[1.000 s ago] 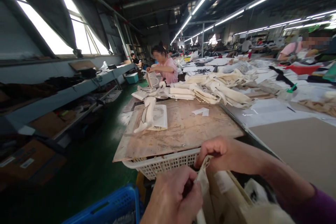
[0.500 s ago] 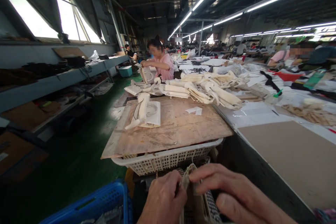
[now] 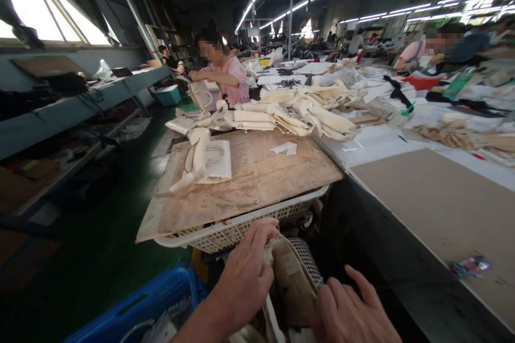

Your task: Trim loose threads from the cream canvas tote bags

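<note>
My left hand [image 3: 245, 278] grips the top edge of a tan fabric bag [image 3: 290, 278] with a black-and-white checked panel, low in the head view just below a white plastic basket [image 3: 225, 231]. My right hand [image 3: 354, 313] presses flat against the bag's right side, fingers stretched out. A wooden board [image 3: 257, 182] lies across the basket. On the board rests a folded cream bag [image 3: 209, 161] with a handle.
A blue crate [image 3: 153, 305] stands at the lower left. A grey table [image 3: 434, 209] runs along the right. Piles of cream bags [image 3: 306, 112] lie beyond the board, where a person in pink [image 3: 225, 77] works. Shelves [image 3: 68, 112] line the left wall above a green floor.
The view has tipped down and left. My left hand rose to the bag's top edge. My right hand let go of its pinch and now lies flat on the bag's side.
</note>
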Action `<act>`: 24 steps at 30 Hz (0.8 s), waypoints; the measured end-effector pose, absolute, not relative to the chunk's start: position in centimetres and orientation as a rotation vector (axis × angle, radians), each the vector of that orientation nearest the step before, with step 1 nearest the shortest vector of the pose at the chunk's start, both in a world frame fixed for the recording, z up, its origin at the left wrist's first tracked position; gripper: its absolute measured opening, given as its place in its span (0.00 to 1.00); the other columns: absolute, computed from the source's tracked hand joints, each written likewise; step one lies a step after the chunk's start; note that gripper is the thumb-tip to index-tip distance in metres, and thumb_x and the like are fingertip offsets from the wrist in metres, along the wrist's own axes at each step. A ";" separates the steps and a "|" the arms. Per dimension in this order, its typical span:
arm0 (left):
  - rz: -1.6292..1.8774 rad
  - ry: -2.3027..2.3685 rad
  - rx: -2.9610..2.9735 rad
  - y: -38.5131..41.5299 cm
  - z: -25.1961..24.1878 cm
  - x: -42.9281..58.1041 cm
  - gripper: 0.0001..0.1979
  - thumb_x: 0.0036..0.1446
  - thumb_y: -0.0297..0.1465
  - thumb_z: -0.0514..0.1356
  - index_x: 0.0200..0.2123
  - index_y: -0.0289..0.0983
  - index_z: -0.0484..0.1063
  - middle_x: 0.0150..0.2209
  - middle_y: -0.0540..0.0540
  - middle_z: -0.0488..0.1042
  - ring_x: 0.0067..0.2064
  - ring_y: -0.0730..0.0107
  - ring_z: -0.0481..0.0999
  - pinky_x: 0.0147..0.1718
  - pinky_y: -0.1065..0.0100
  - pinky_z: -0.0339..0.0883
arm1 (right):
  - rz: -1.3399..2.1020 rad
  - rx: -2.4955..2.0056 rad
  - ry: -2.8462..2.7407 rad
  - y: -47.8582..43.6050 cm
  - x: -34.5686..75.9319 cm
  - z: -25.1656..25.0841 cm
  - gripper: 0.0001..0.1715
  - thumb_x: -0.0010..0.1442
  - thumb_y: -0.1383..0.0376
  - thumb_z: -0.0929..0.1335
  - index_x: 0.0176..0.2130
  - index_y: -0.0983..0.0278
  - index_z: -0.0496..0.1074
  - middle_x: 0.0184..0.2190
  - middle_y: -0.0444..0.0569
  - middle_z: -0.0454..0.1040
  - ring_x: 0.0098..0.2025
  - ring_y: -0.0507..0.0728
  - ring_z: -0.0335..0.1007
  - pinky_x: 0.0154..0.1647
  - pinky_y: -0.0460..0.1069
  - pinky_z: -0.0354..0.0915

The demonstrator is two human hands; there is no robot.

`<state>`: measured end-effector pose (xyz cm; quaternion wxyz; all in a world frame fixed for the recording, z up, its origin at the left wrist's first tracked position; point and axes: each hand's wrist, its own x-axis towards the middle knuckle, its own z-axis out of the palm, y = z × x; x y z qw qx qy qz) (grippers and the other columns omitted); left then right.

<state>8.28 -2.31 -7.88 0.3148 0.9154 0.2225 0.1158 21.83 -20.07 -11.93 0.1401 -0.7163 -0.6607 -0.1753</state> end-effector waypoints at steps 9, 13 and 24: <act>-0.006 0.306 2.461 1.7 -6.9 10.9 0.25 0.44 0.17 0.52 0.47 0.39 0.64 0.47 0.48 0.69 0.51 0.66 0.67 0.55 0.63 0.60 | -0.294 -2.365 -1.294 -17.5 20.2 -16.1 0.20 0.62 0.68 0.57 0.52 0.66 0.65 0.39 0.52 0.82 0.31 0.55 0.81 0.22 0.44 0.71; -0.064 0.274 2.575 2.3 -6.5 12.2 0.13 0.51 0.19 0.54 0.39 0.39 0.64 0.43 0.49 0.68 0.47 0.66 0.68 0.49 0.65 0.63 | -0.234 -2.222 -1.435 -17.6 20.8 -17.0 0.19 0.61 0.69 0.59 0.51 0.65 0.66 0.34 0.46 0.83 0.28 0.51 0.81 0.18 0.41 0.69; 0.101 0.345 2.783 1.7 -8.5 12.7 0.08 0.58 0.19 0.56 0.33 0.37 0.64 0.41 0.46 0.72 0.44 0.65 0.73 0.45 0.64 0.68 | -0.332 -2.140 -1.385 -17.8 21.2 -18.5 0.18 0.62 0.69 0.59 0.50 0.63 0.66 0.36 0.45 0.83 0.29 0.51 0.81 0.25 0.40 0.74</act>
